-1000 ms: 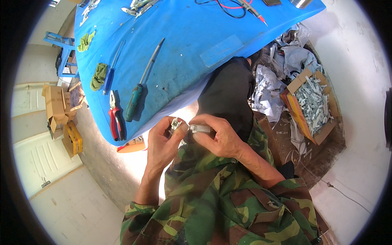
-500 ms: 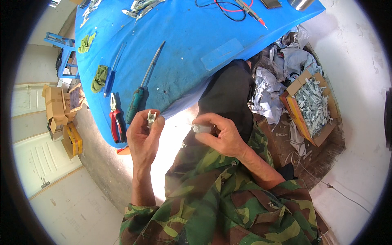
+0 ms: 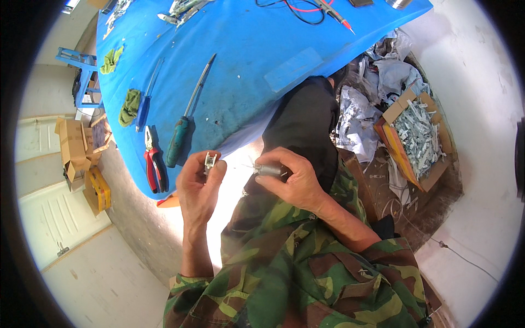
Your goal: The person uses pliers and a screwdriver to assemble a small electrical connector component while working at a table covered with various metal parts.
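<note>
Between the thumb and fingers of my left hand (image 3: 199, 191) is a small pale U-shaped metal piece (image 3: 210, 160), its slotted end facing up. To its right, my right hand (image 3: 299, 177) pinches a short grey rounded piece (image 3: 269, 168) with a thin pale tip pointing left. The two pieces are apart, held above my lap just off the table's near edge. Beyond my left hand, a teal-handled screwdriver (image 3: 178, 141) and red-and-black pliers (image 3: 153, 164) lie on the blue-covered table (image 3: 235, 71).
Farther left on the table are a blue screwdriver (image 3: 143, 109) and green cloths (image 3: 129, 107). Red and black test leads (image 3: 336, 15) lie at the far side. A cardboard box of metal strips (image 3: 418, 139) and crumpled plastic bags (image 3: 358, 123) sit at right.
My left hand has shifted slightly right and down with the U-shaped piece. The grey piece in my right hand has turned a little, showing a darker side.
</note>
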### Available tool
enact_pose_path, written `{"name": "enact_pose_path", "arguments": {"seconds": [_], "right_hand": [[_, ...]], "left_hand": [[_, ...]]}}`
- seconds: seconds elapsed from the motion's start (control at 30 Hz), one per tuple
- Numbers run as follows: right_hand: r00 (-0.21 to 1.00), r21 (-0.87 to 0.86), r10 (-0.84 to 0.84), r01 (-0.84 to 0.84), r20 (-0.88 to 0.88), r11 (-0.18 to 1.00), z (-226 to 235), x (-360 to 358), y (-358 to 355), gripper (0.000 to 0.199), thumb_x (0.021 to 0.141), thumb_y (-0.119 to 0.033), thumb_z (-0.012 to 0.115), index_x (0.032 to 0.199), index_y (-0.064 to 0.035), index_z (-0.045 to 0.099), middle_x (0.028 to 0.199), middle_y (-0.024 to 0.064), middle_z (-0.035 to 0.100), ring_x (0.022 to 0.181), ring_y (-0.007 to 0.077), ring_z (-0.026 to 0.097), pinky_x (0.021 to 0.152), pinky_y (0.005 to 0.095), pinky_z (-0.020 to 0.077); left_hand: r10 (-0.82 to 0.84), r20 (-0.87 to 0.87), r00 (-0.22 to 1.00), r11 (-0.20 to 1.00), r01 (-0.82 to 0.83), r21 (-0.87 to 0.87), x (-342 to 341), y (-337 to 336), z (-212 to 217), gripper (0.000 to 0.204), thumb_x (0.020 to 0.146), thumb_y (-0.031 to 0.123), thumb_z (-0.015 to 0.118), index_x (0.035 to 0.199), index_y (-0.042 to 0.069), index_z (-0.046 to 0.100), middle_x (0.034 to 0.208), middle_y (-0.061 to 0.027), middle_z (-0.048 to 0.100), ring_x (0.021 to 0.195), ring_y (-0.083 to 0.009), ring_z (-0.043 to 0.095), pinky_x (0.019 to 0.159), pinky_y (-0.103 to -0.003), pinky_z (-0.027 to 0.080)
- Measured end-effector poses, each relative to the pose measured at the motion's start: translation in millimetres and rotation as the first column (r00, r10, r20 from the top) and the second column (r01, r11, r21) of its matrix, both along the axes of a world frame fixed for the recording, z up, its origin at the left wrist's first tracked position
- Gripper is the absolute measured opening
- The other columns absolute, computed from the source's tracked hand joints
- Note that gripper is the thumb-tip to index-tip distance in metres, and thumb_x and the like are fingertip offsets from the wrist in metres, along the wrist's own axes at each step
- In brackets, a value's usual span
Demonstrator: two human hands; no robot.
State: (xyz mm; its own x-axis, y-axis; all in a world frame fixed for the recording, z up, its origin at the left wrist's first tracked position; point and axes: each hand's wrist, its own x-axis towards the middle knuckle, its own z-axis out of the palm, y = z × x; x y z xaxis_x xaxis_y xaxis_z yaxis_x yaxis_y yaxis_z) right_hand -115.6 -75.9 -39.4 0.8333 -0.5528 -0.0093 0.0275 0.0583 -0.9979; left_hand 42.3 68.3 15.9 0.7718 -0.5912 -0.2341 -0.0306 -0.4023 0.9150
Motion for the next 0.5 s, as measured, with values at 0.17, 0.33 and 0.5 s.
{"name": "enact_pose_path", "arguments": {"seconds": [0.17,0.33,0.5], "right_hand": [[1.000,-0.007,-0.020,0.020,0.016,1.000,-3.4,1.2,1.3,0.028,0.083,-0.001,0.078,0.110,-0.0017,0.070,0.098,0.0060,0.067,0.086,0.0146,0.066,0.074,0.0273,0.0526],[0.999,0.043,-0.042,0.042,0.003,0.998,-3.0,0.7,1.6,0.028,0.083,-0.002,0.078,0.109,-0.0015,0.070,0.098,0.0074,0.068,0.085,0.0157,0.067,0.075,0.0286,0.0534],[0.993,-0.024,-0.109,0.111,0.048,0.994,-18.3,2.6,5.9,0.026,0.085,-0.005,0.077,0.109,-0.0017,0.069,0.100,0.0095,0.068,0.086,0.0182,0.068,0.076,0.0315,0.0550]], "left_hand": [[-0.025,0.129,0.991,0.999,0.020,0.037,7.2,3.1,-0.3,0.023,0.099,0.017,0.068,0.112,-0.002,0.068,0.080,0.0021,0.061,0.066,-0.0052,0.052,0.058,-0.022,0.041],[-0.068,0.244,0.967,0.992,0.039,0.122,11.5,1.9,5.9,0.028,0.101,0.020,0.067,0.117,-0.002,0.068,0.081,0.0021,0.059,0.068,-0.0059,0.051,0.060,-0.023,0.041],[-0.047,0.194,0.980,0.998,0.036,0.057,13.2,2.1,-0.8,0.028,0.101,0.016,0.067,0.124,-0.001,0.066,0.087,0.0003,0.062,0.070,-0.0045,0.052,0.060,-0.022,0.044]]}}
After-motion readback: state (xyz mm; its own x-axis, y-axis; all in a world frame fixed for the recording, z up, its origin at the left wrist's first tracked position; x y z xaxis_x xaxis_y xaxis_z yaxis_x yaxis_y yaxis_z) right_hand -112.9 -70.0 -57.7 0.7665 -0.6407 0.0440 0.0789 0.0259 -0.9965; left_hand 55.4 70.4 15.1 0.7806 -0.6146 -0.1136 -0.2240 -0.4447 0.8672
